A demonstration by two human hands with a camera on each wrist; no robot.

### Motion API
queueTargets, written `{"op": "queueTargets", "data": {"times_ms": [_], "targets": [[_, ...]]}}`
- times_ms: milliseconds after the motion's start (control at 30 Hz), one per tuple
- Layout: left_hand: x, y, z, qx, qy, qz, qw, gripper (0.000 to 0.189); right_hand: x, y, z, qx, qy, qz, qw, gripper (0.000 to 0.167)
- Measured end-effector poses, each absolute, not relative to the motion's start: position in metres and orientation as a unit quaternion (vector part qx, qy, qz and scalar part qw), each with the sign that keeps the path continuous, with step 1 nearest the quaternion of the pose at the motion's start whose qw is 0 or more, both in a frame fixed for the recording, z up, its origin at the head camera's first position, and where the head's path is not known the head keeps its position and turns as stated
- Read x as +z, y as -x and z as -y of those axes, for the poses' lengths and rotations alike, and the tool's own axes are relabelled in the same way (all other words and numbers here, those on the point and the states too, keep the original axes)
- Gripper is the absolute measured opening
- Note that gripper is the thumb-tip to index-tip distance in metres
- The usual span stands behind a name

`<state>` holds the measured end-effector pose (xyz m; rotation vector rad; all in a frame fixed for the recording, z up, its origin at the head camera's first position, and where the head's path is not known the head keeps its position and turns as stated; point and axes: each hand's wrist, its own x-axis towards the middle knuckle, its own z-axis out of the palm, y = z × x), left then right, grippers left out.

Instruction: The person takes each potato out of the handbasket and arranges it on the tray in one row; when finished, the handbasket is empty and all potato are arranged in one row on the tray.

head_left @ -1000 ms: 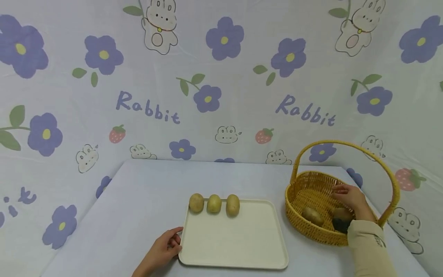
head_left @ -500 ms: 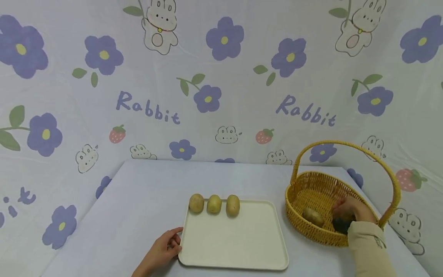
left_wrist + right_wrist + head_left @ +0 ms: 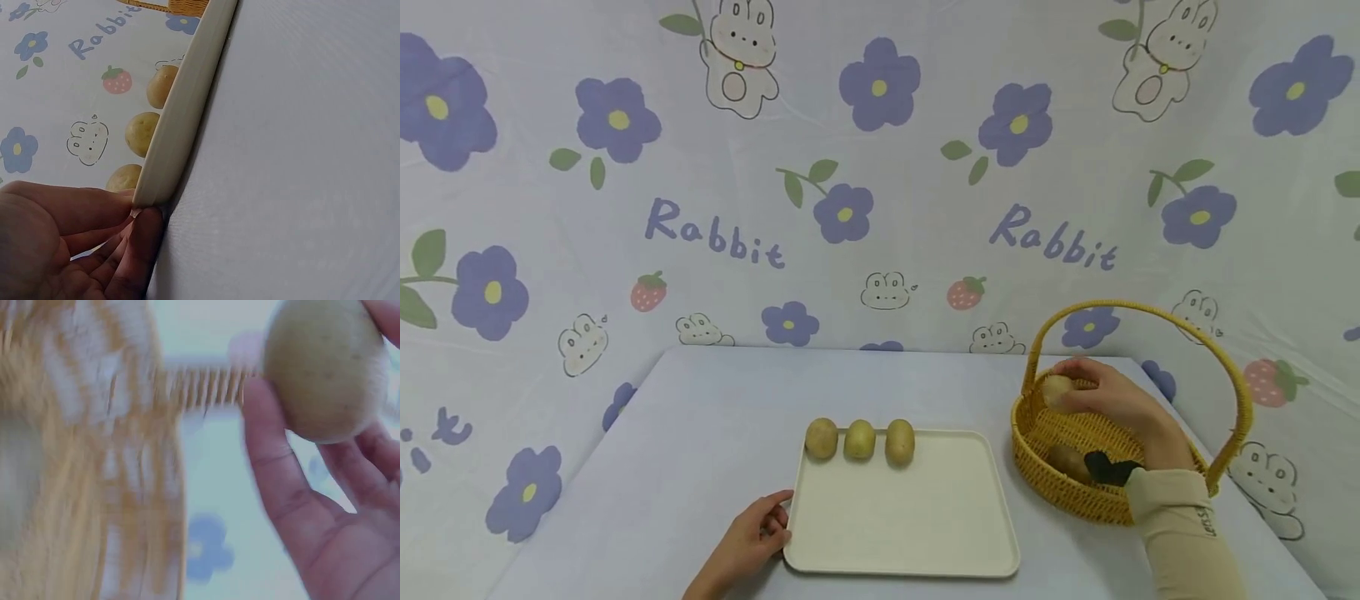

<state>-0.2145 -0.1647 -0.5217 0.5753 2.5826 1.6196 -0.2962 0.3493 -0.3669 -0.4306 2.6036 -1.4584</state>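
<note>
My right hand grips a potato between thumb and fingers, raised over the wicker basket. The same potato fills the upper right of the right wrist view. Another potato lies in the basket, partly hidden by the rim. At the left, my left hand holds the left edge of a cream tray; in the left wrist view the thumb and a finger pinch its rim. Three potatoes sit in a row along the tray's back edge, the rightmost one longer than the others.
The basket's tall arched handle rises beside the right forearm. Something dark shows below the right wrist. A white cloth covers the table, and a backdrop printed with flowers and rabbits stands behind it.
My right hand reached down into the basket, took hold of a potato there, and has lifted it up and to the left. The left hand stays at the tray's edge.
</note>
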Motion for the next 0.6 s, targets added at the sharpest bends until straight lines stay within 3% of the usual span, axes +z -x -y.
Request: {"op": "queueTargets", "data": {"times_ms": [400, 600], "targets": [[-0.515, 0.211, 0.164, 0.525, -0.188, -0.830, 0.018, 0.051, -0.402, 0.300, -0.236, -0.508, 0.142, -0.849, 0.008, 0.048], [-0.516, 0.211, 0.165, 0.519, -0.188, -0.834, 0.014, 0.050, -0.438, 0.309, -0.202, -0.449, 0.120, -0.885, 0.019, 0.043]]}}
